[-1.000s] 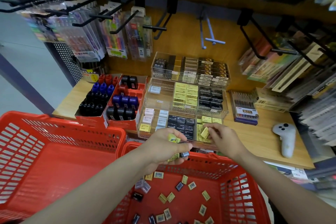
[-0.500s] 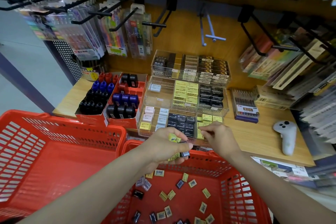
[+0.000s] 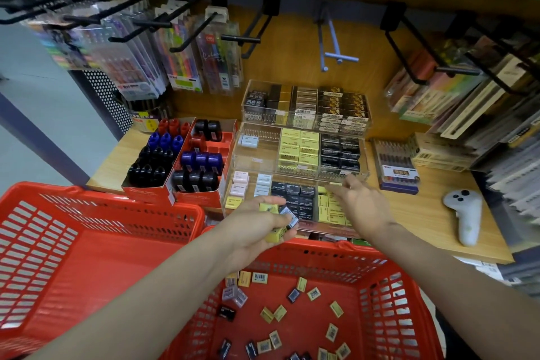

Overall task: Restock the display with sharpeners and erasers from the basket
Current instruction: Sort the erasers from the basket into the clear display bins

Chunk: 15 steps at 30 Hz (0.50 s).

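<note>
The left hand point(image 3: 257, 228) has its grip clenched on a small stack of yellow and dark erasers point(image 3: 279, 221), held over the far rim of the right-hand basket point(image 3: 377, 264), where more lie loose. The right hand point(image 3: 361, 206) hovers released over the yellow row in the near tier of the clear display point(image 3: 295, 202). Best to pass 1 eraser at a time, matching colour to row and seating it flat.

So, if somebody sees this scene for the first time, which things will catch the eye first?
Probably the two red baskets in front: the left basket shows nothing inside, while the right basket holds scattered erasers. Just above, the left hand has yellow and black erasers in its grip, and the right hand reaches over the clear tiered display on the wooden shelf.
</note>
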Each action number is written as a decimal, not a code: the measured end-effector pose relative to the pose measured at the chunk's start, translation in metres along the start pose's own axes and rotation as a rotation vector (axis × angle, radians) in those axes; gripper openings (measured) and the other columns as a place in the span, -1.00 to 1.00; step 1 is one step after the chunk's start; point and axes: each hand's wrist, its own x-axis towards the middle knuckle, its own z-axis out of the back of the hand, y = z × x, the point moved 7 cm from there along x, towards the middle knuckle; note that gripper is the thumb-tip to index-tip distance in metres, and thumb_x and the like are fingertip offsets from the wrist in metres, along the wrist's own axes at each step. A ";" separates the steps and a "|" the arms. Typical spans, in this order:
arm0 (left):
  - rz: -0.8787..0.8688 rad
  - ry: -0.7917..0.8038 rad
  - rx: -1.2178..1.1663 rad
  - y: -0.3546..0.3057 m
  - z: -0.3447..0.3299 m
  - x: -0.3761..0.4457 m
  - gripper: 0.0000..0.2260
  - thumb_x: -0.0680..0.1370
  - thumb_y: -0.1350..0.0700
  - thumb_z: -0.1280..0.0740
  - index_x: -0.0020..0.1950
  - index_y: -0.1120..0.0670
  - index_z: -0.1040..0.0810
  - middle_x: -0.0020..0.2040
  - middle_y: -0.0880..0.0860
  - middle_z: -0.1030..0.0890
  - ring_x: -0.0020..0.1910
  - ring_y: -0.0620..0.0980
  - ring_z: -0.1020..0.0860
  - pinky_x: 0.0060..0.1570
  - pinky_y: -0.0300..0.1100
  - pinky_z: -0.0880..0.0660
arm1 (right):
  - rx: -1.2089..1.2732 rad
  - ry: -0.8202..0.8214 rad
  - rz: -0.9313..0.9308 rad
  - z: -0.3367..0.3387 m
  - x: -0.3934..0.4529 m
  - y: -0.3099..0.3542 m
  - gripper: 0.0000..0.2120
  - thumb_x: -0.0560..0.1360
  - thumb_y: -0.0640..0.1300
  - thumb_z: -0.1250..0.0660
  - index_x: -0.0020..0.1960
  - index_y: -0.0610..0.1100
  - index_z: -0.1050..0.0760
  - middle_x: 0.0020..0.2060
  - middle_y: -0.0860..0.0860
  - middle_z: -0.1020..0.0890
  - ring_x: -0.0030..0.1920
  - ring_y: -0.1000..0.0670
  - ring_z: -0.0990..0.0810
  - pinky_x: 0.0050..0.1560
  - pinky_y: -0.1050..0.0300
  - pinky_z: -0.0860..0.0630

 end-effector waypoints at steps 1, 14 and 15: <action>-0.015 0.008 0.017 0.000 0.000 0.000 -0.67 0.51 0.43 -0.38 0.21 0.14 -0.55 0.17 0.28 -0.56 0.04 0.17 -0.66 -0.11 -0.12 -0.66 | -0.010 -0.004 0.000 0.000 -0.002 -0.001 -0.35 0.45 -0.30 -0.43 0.43 0.14 -0.38 0.09 -0.04 -0.51 -0.13 -0.05 -0.62 -0.19 0.10 -0.64; -0.237 0.070 0.183 -0.019 -0.012 -0.016 -0.76 0.51 0.25 -0.45 0.14 0.04 -0.59 -0.09 0.04 -0.67 -0.23 -0.03 -0.60 0.02 -0.17 -0.57 | 1.804 0.430 -0.276 0.101 -0.053 0.066 -0.77 0.55 -0.21 -0.33 0.18 -0.23 -0.60 0.02 -0.18 -0.70 0.04 -0.12 -0.70 0.03 0.19 -0.62; -0.250 0.084 0.185 -0.021 -0.014 -0.019 -0.74 0.50 0.26 -0.45 0.15 0.05 -0.59 -0.10 0.04 -0.67 -0.23 -0.03 -0.59 -0.03 -0.19 -0.58 | 1.864 0.417 -0.330 0.101 -0.056 0.066 -0.78 0.53 -0.25 -0.35 0.15 -0.25 -0.61 0.02 -0.20 -0.70 0.04 -0.13 -0.70 0.02 0.21 -0.62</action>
